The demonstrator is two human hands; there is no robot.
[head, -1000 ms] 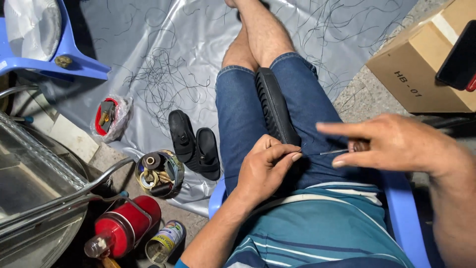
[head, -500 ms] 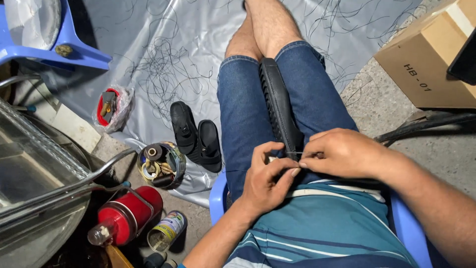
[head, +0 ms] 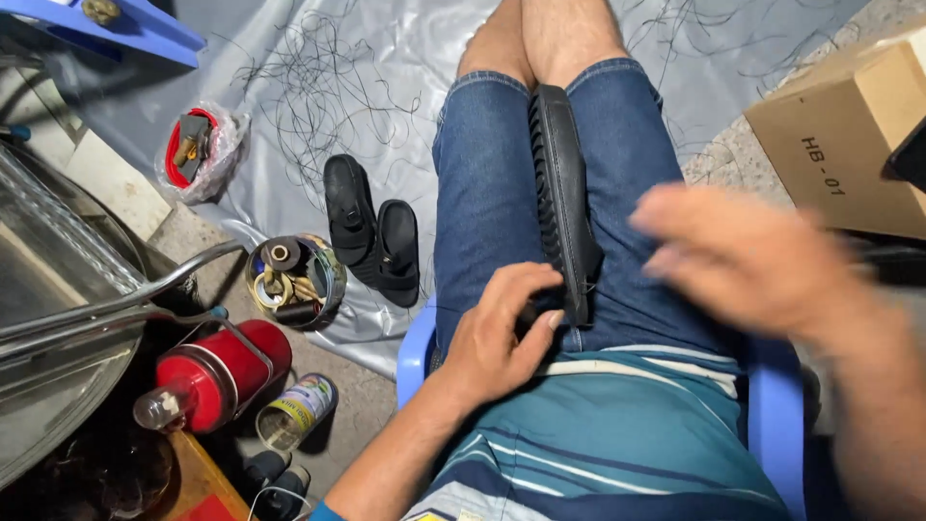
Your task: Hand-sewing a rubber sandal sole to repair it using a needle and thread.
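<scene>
Head view: black ribbed strip (head: 562, 198) lying along the lap.
Left hand (head: 502, 333) is pinching the strip's near end; right hand (head: 743, 256), blurred, is hovering just right of the strip, fingers seemingly loosely spread.

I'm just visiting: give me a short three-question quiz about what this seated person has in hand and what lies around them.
1. True or false: the left hand grips the near end of the long black ribbed piece on the lap.
2. What lies beside the black sandals? A) round tin of metal parts B) a blue bucket
3. What colour is the gas canister?

Key: 1 true; 2 A; 3 red. The right hand is blurred.
</scene>
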